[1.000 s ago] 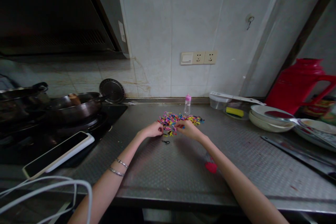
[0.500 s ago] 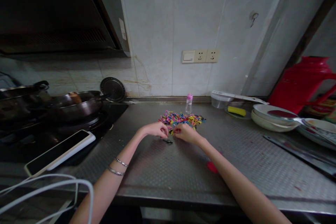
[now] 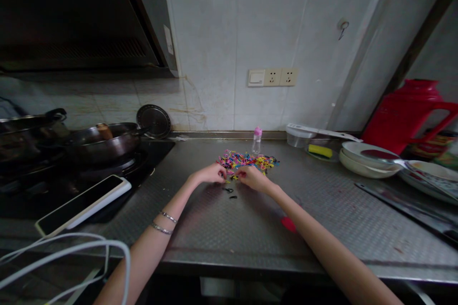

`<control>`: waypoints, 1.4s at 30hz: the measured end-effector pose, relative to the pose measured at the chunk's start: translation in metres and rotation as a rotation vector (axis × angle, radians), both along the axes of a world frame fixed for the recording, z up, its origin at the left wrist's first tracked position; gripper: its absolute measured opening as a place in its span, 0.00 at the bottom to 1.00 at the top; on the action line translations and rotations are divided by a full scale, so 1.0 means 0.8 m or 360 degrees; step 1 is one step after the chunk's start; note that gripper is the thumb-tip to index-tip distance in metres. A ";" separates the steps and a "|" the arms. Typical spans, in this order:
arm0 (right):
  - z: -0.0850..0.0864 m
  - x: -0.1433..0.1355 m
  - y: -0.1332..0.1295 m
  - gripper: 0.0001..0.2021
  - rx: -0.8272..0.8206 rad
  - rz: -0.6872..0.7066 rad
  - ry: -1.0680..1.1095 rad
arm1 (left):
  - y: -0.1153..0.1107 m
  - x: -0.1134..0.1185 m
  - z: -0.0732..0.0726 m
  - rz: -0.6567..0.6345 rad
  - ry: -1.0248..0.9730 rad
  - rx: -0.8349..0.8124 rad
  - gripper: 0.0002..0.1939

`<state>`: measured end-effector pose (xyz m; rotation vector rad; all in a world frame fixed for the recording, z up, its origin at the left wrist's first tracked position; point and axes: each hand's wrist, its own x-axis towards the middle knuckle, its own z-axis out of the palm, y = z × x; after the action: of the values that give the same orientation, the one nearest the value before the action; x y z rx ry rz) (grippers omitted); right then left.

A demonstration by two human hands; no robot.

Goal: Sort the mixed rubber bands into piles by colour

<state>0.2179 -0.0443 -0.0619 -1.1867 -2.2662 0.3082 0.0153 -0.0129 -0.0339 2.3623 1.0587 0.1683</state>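
Note:
A spread pile of small colorful bands [image 3: 246, 159] lies on the metal counter [image 3: 214, 228]. At its near left edge is my left hand [image 3: 213, 173], fingers curled in a pinch; what they hold, if anything, is too small to name. My right hand [image 3: 251, 177] is at the near edge too, fingertips pinched together and partly hidden. Several black bands [image 3: 229, 190] lie on the counter just below the gap between my hands. Behind the pile stands a small clear bottle with a pink top [image 3: 256, 140].
On the left are a stove with a pan [image 3: 103, 140], a phone-like device [image 3: 82, 205] and white cables [image 3: 118, 246]. A red object [image 3: 288, 223] lies beside my right forearm. Plastic tub [image 3: 297, 137], yellow sponge [image 3: 320, 151], bowls [image 3: 368, 164] and red jug [image 3: 404, 114] stand at right.
Another black piece now lies on the counter below the first ones. My left hand has shifted slightly left and up; my right hand has barely moved. The view has turned slightly.

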 end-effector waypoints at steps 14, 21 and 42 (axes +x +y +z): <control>0.022 0.058 -0.028 0.13 -0.0161 0.0054 0.0168 | 0.002 0.005 -0.011 0.0021 -0.0006 -0.0027 0.08; 0.013 0.063 -0.031 0.12 -0.0238 0.0047 0.0114 | 0.007 0.002 -0.015 -0.0004 -0.0053 0.0012 0.07; -0.009 0.099 -0.010 0.12 0.0045 -0.0497 0.0161 | -0.046 0.077 -0.024 0.0180 -0.0395 0.0391 0.19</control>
<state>0.2974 -0.0523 -0.0689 -1.4511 -1.9563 0.2090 0.0771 -0.0498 -0.0529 2.4141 1.1010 0.6498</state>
